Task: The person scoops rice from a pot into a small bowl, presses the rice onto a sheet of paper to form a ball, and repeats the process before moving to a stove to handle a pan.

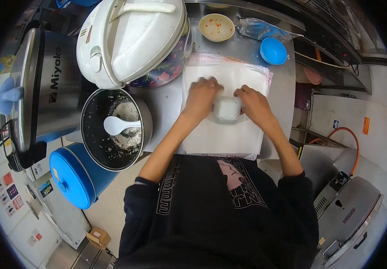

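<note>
A small, squarish translucent container (227, 109) with white contents is over a stack of white wrapping paper (223, 138). My left hand (202, 95) is at its left side, fingers curled and partly blurred. On the opposite side, my right hand (254, 103) has its thumb and fingers around the container's edge. The two hands hold it between them. Motion blur hides the exact finger contacts and whether the container is tilted. To my left, a dark cooking pot (94, 124) holds leftover white rice (126, 111) and a white rice paddle (114, 125).
A large white-lidded rice cooker (143, 40) stands behind the pot. At the back of the steel table (280, 117) are a cream bowl (217, 28) with red bits, a crumpled plastic bag (264, 28) and a blue bowl (273, 51). A blue drum-shaped container (74, 178) stands lower left.
</note>
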`<state>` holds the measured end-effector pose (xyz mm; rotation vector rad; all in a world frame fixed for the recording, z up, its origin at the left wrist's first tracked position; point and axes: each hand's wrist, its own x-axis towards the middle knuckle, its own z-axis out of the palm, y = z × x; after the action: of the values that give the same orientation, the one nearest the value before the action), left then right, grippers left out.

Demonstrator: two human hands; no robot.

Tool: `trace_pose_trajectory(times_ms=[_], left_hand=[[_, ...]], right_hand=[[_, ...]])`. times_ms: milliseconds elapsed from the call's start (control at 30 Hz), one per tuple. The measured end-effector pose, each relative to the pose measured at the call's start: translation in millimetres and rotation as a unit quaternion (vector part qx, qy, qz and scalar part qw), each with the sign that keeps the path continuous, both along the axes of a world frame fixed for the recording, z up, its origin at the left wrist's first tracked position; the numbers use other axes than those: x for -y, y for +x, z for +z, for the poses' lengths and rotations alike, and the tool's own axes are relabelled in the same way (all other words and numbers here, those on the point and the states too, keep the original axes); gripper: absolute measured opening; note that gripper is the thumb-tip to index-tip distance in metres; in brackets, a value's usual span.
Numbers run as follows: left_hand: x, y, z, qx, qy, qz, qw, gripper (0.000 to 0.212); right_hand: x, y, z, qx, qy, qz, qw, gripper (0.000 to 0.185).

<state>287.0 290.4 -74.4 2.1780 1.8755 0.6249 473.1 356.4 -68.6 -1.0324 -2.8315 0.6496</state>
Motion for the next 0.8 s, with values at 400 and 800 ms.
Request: trace_pose_trajectory(times_ms=[400,800], left_hand=[[49.0,23.9,-24.1,0.037,-0.079,0.061,0.994,0.027],[84.9,62.5,-32.3,0.329,-0.057,0.199,0.921,0.077]], right_hand=[[85.3,14.2,-23.3,-0.038,-0.027,-0.153,0.987,0.055],[113.6,-31.2,-12.3,-0.516,-0.441,-0.363,0.639,0.059]])
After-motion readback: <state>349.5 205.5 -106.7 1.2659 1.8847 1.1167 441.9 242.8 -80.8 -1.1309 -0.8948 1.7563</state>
